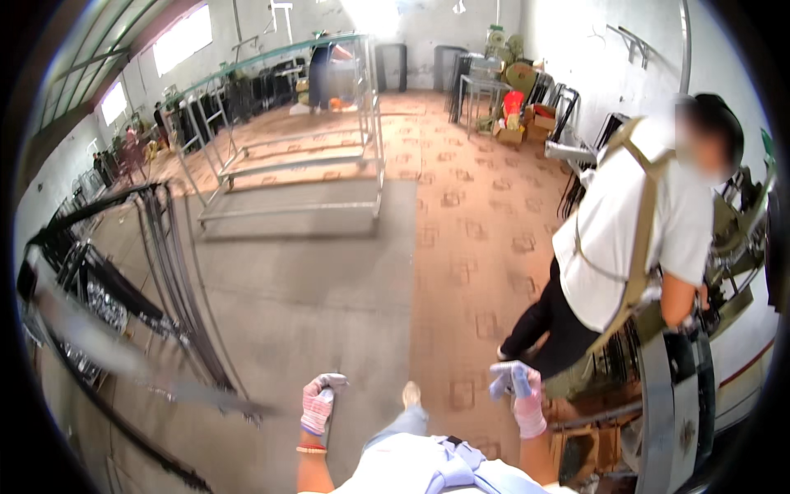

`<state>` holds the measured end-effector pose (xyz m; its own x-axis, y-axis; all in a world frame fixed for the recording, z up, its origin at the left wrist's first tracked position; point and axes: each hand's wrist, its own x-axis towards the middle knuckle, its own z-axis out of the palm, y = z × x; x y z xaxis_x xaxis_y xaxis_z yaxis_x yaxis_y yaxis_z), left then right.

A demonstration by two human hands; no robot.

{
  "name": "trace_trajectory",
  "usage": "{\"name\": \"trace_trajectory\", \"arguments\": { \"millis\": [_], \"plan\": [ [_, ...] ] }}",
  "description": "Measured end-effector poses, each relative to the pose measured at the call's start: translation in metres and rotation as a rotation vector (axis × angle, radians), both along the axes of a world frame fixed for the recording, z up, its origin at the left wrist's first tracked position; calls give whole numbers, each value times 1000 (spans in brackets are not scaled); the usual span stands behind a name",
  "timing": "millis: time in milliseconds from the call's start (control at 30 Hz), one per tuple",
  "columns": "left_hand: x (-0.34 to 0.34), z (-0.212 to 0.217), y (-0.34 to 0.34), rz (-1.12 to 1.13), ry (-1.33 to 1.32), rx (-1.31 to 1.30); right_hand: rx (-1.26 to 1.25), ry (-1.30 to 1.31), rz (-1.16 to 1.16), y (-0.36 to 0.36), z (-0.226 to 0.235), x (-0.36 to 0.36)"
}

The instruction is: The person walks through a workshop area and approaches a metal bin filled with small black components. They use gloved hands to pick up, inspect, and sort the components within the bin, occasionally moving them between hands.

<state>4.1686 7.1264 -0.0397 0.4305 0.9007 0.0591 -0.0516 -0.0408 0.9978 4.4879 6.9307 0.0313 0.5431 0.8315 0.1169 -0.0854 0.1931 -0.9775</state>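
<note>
My left hand (317, 403), in a pink-and-white knit glove with grey fingers, is raised in front of my body at the lower middle. Its fingers are curled inward, and no object shows in it. A red band (311, 449) circles that wrist. To the right, my right hand (522, 397) wears a similar glove with blue-grey fingertips. Those fingers are loosely bent and apart, with nothing seen between them. Both hands are in the air, away from each other. My shoe (411, 393) shows on the floor between them.
Black curved frames (177, 272) crowd the left, partly blurred. A tall metal rack (288, 216) stands ahead. Close on the right, a person in a white shirt (621, 239) leans toward machinery (741, 230). Cardboard boxes (539, 123) and a red container (513, 105) are farther back.
</note>
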Motion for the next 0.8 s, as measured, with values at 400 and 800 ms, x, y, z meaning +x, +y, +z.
{"name": "trace_trajectory", "arguments": {
  "millis": [400,800],
  "plan": [
    [398,109,312,-963,-324,-125,26,127,-249,274,6,198],
    [642,156,600,-477,-334,217,34,-264,234,673,31,392]
  ]
}}
